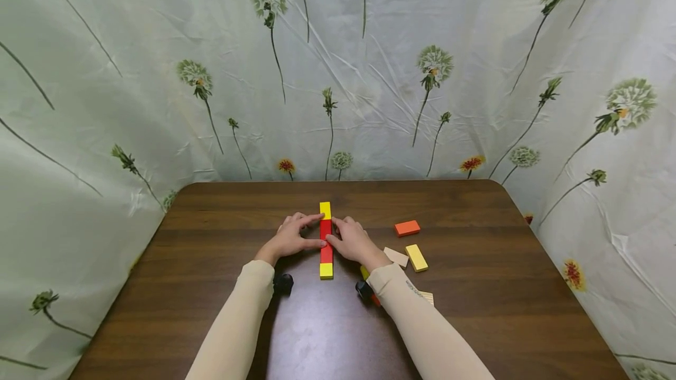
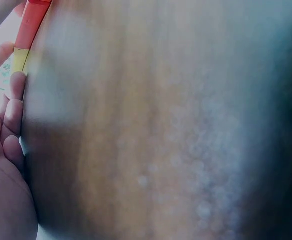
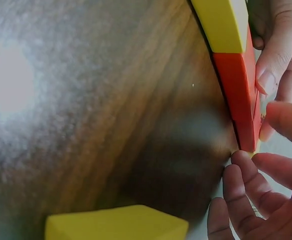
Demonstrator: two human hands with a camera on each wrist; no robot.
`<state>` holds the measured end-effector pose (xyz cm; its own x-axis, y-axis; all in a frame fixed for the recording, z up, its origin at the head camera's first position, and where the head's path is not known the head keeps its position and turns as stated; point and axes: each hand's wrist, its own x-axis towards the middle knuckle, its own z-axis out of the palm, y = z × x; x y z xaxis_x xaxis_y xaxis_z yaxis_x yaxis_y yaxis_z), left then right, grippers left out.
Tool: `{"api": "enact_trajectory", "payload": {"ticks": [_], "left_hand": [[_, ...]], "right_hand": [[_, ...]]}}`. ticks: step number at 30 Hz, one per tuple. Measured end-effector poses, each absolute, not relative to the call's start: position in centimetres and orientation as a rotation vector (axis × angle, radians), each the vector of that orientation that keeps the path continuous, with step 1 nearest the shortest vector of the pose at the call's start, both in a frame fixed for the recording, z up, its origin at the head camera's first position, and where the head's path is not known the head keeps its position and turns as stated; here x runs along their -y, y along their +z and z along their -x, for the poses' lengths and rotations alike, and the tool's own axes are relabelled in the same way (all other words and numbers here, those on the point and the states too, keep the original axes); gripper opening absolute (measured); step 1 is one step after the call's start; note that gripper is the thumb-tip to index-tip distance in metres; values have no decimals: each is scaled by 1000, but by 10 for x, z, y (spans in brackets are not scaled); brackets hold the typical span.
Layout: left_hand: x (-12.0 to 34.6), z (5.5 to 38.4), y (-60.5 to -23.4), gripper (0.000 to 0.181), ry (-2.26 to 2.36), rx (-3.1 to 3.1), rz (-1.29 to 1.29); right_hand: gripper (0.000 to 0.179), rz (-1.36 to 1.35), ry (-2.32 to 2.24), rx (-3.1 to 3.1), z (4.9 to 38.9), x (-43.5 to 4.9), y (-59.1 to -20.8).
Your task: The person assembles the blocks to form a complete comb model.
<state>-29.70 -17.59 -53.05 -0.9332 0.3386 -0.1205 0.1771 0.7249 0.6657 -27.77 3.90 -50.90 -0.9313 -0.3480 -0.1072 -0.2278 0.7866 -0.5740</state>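
Note:
A straight row of blocks lies on the table, end to end: a far yellow block (image 1: 325, 209), red blocks (image 1: 326, 255) in the middle and a near yellow block (image 1: 326, 271). Along its left side is my left hand (image 1: 289, 236), thumb tip at the red part and index fingertip by the far yellow-red joint. From the opposite side my right hand (image 1: 357, 241) touches the row, its thumb on the red and its index finger higher up. Both hands have their fingers extended or loosely bent. In the right wrist view, the near yellow block (image 3: 223, 25) adjoins the red ones (image 3: 236, 82).
Right of the row lie an orange block (image 1: 407, 228), a yellow block (image 1: 416, 258) and a pale wooden block (image 1: 396, 257). More blocks are partly hidden under the right forearm, including a yellow one (image 3: 115, 225). A flower-print curtain (image 1: 369, 75) hangs behind the brown table (image 1: 211, 239).

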Motion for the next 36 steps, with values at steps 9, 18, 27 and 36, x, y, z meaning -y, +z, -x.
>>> {"api": "enact_trajectory", "payload": {"ticks": [9,18,27,36], "left_hand": [[177,298,-534,81,1014,-2694,-440],[177,298,-532,81,1023,-2690,-450],[177,298,-531,79,1039,-2689,-453],[178,299,-533,80,1036,-2694,-461]], "right_hand": [[48,476,-882,-2789,278,-38,-512],[49,459,-867,-2777,280,-38,-510],[52,466,-903,-2733,280,-43,-509],[51,532,-980,-2709,278,-50,-512]]}}
